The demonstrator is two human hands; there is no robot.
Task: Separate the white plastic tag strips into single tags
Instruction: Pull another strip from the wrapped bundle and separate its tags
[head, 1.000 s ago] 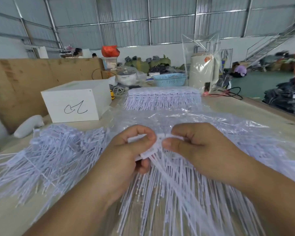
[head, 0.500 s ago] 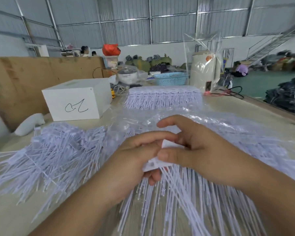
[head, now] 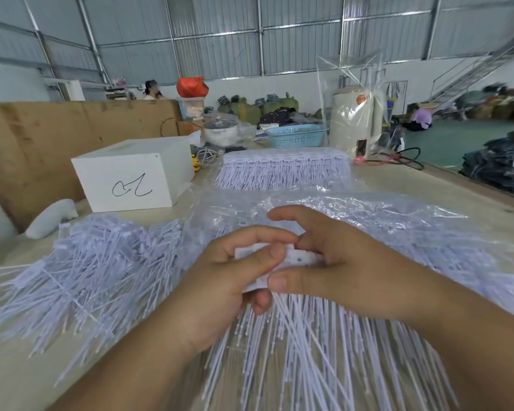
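Closer together now than a second back: right index lifted and straightened where it was curled, left thumb slid across onto the header, whole grip lower over the fringe. Left hand (head: 229, 280) curled round the near end of the tag strip (head: 301, 258), thumb pressed flat on top, fingers tucked beneath. Right hand (head: 347, 262) pinching the same header from the other side, thumb under, middle fingers over, index raised clear. Held thus, most likely, to flex the joined heads against each other and snap one tag loose at the seam between the thumbs. Tails fanning down and toward the body below the grip, hanging free so nothing snags.

Left of the grip, heap of loose tags (head: 80, 271), the separated ones by the look of it, dropped within easy reach. Just beyond the knuckles, crinkled clear plastic bag (head: 339, 215) holding more strips. Farther beyond, neat stack of strips (head: 282, 170), untouched. Beyond and left, white box (head: 131, 179) with a scrawled mark.

All on a pale table (head: 18, 369). Past its far edge, blue basket (head: 294, 136) and bagged cream appliance (head: 352, 123). Corrugated-metal hall around, green floor off right, a seated person there, blurred, doing what cannot be told.
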